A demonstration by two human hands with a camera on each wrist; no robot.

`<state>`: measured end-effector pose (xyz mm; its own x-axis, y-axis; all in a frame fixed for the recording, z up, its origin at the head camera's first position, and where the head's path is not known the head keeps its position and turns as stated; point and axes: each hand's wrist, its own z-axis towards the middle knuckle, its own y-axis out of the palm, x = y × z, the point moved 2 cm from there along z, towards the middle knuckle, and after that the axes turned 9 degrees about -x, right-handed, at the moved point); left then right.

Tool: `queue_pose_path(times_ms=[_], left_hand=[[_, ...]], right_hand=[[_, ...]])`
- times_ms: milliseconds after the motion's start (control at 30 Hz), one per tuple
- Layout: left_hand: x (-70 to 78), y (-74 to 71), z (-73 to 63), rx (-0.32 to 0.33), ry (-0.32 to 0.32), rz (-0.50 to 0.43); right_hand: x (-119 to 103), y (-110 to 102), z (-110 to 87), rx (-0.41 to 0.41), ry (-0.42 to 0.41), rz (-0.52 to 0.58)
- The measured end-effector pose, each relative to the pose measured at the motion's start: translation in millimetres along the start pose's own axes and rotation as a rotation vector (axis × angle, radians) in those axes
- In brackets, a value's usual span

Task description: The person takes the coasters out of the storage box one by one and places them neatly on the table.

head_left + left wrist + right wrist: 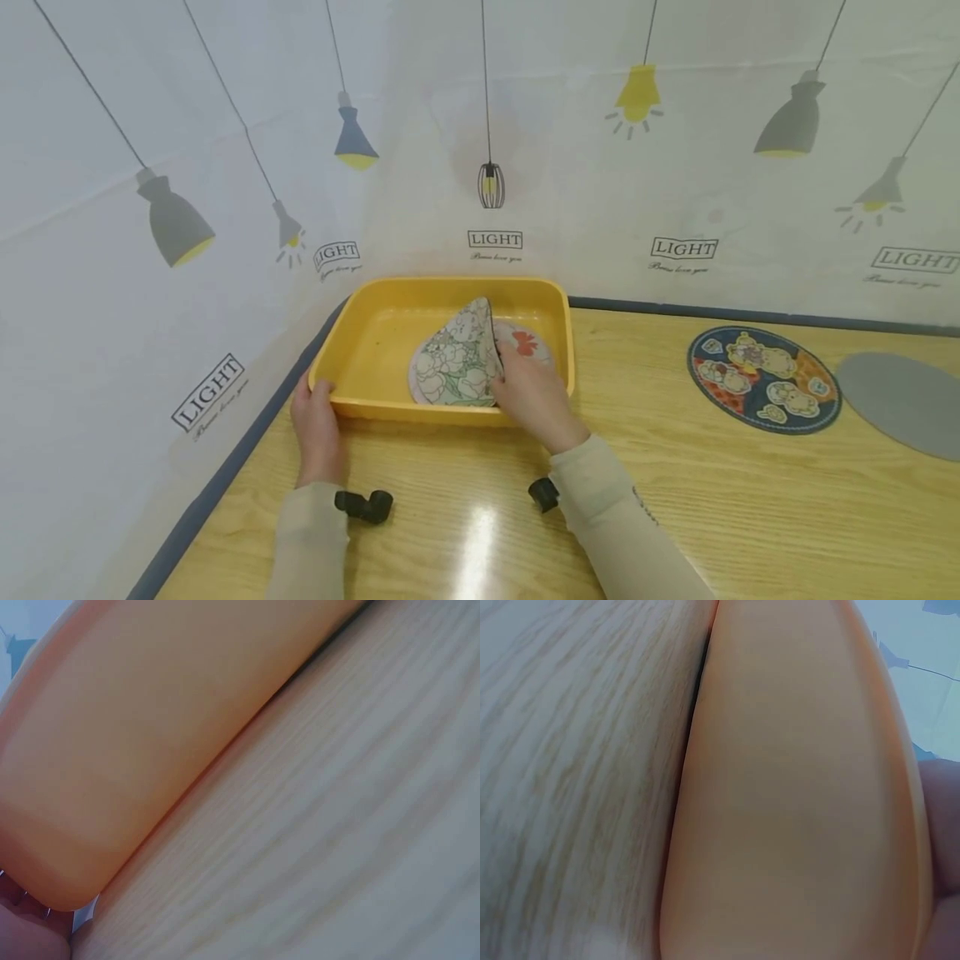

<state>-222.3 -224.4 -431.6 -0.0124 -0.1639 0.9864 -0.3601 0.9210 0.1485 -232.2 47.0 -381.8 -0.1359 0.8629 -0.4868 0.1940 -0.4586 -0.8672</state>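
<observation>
A yellow plastic tray (367, 350) stands against the wall at the table's back left. My left hand (317, 429) grips its front left corner, thumb over the rim; part of that hand (34, 934) shows at the lower left of the left wrist view. My right hand (536, 396) reaches over the front rim and pinches the edge of a round floral mat (453, 358), whose upper part is lifted and bent. Beneath it in the tray lies another round mat (525, 340), pale with a red bow. The right fingertips are partly hidden.
On the wooden table (637, 500) to the right lies a round dark-blue mat with cartoon bears (765, 379). A plain grey round mat (900, 404) lies next to it, overlapping or touching its edge. A white wall covering (570, 208) printed with lamps rises behind and at left.
</observation>
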Motion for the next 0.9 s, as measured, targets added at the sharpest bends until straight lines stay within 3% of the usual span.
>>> queue_pose_path(times_ms=[133, 900], left_hand=[[-0.2, 0.8, 0.9, -0.001, 0.001, 0.022], [-0.8, 1.2, 0.0, -0.004, 0.011, -0.049]], right_hand=[[-0.1, 0.2, 0.1, -0.003, 0.011, -0.010], [1.9, -1.8, -0.4, 0.044, -0.034, 0.096]])
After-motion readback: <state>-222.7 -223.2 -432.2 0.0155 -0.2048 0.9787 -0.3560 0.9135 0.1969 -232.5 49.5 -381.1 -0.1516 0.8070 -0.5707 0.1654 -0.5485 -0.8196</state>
